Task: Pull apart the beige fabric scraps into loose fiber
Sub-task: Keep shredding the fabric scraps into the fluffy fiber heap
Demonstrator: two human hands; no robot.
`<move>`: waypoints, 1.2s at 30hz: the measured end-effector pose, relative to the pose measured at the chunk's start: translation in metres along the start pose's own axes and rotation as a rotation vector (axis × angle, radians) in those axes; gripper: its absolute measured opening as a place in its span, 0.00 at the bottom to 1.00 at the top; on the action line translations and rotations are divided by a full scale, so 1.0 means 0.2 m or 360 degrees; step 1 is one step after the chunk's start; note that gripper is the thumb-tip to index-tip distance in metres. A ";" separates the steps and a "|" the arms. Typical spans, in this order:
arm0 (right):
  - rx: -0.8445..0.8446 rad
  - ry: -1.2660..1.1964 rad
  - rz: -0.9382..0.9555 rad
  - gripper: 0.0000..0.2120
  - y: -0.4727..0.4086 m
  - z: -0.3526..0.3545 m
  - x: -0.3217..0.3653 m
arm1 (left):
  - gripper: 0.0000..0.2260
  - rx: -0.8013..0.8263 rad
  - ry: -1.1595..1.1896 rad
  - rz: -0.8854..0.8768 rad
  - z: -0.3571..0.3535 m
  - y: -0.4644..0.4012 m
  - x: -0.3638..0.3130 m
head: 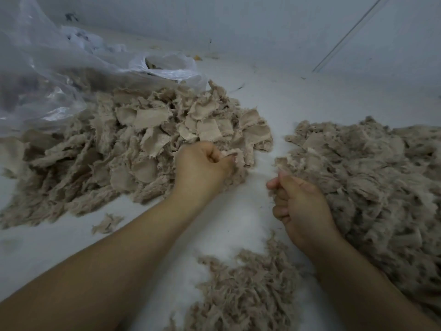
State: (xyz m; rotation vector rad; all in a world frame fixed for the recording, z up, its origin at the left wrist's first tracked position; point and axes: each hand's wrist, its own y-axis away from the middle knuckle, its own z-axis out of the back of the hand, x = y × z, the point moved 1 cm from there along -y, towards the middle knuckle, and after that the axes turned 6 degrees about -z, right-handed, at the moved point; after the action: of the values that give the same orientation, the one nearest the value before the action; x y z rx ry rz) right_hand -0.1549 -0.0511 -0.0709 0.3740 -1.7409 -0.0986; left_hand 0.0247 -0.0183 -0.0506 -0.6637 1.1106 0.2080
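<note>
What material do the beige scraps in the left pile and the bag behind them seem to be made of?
The beige scraps look like woven cloth, matte, perhaps cotton or a blend: a grid weave shows on the flat pieces and their edges are frayed. The bag looks like thin clear plastic film: it is see-through, crinkled and shows glossy highlights. The exact fiber cannot be told.

left hand (202, 163): far left of centre, fingers curled, pinching | right hand (300, 204): nearer, right, fingers curled | both forearms bare, hands apart
</note>
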 end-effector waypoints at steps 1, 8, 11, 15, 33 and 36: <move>-0.0010 -0.0004 -0.0003 0.18 0.00 0.00 0.00 | 0.15 0.0060 -0.0483 -0.0180 0.01 -0.03 0.02; -0.0080 -0.0246 0.0112 0.12 0.02 0.00 0.00 | 0.08 0.0294 -0.1469 -0.0828 -0.03 0.00 -0.08; -0.0071 -0.0296 0.0137 0.10 0.03 0.00 0.01 | 0.05 0.0412 -0.1179 -0.0881 -0.15 0.02 -0.14; -0.0052 -0.0315 0.0165 0.10 0.03 -0.01 0.01 | 0.21 0.0894 -0.0553 -0.0255 -0.35 -0.06 -0.16; -0.0029 -0.0642 -0.0348 0.16 -0.02 0.01 0.05 | 0.09 0.0682 0.0744 0.0307 -0.26 0.11 -0.11; -0.0042 -0.0681 -0.0380 0.16 -0.02 0.01 0.06 | 0.09 0.0674 0.0910 0.0334 -0.20 0.16 -0.12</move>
State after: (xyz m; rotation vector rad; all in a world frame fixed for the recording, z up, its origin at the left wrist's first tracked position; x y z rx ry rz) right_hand -0.1576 -0.0583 -0.0613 0.5717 -2.1064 -0.3973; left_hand -0.0318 -0.0132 -0.0523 -0.2222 1.7149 -0.0489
